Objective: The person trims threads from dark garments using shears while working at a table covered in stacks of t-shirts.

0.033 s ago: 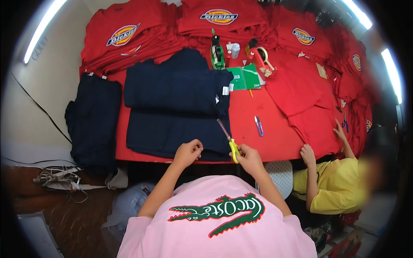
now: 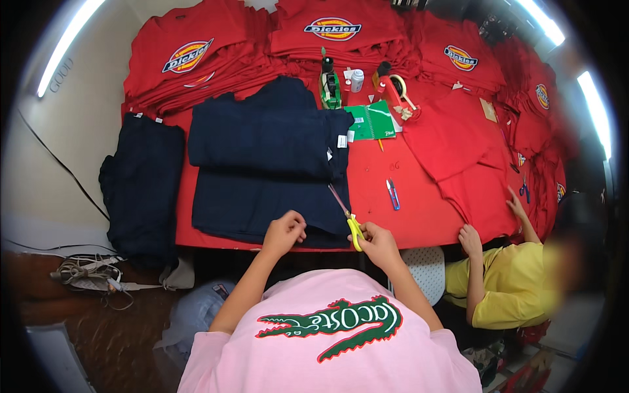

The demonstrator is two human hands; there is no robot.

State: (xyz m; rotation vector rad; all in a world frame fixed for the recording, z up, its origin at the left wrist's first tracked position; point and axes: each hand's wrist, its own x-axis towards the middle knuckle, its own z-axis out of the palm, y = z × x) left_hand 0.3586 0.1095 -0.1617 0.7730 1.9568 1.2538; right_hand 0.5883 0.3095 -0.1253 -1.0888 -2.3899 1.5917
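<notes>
My right hand [image 2: 379,242] grips the yellow handles of a pair of scissors [image 2: 354,229]. Their blades point up and to the left over the navy cloth and look closed together. My left hand [image 2: 285,232] is at the near edge of the folded navy garments [image 2: 262,206], its fingers curled inward; whatever they may pinch is hidden. The garments lie in layers on the red-covered table [image 2: 370,196], with small white labels [image 2: 342,141] at their right side. Blue thread snips [image 2: 393,194] rest to the right of the scissors.
More navy garments [image 2: 143,183] hang over the table's left edge. Stacks of red shirts [image 2: 334,49] line the back. A green notebook [image 2: 373,121], a white bottle [image 2: 357,80] and a tape dispenser [image 2: 401,95] stand mid-table. A co-worker in a yellow shirt [image 2: 508,281] handles red cloth [image 2: 481,196] at right.
My left hand has shifted very slightly up and to the left. The scissors have moved slightly to the left in my right hand.
</notes>
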